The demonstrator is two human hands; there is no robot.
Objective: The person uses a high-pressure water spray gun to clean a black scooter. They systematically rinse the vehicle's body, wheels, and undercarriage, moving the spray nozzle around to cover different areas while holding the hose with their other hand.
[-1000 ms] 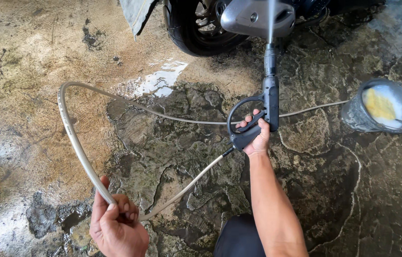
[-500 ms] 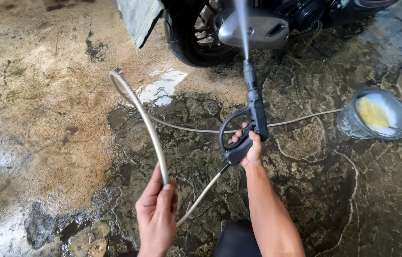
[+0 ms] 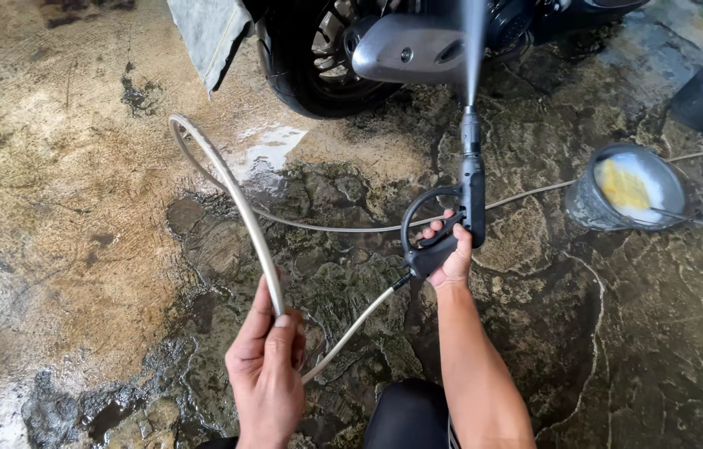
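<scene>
Fingers: left hand grips one hose | right hand grips one spray gun

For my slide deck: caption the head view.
Right hand aims a spray gun at a scooter; left hand holds the hose.
</scene>
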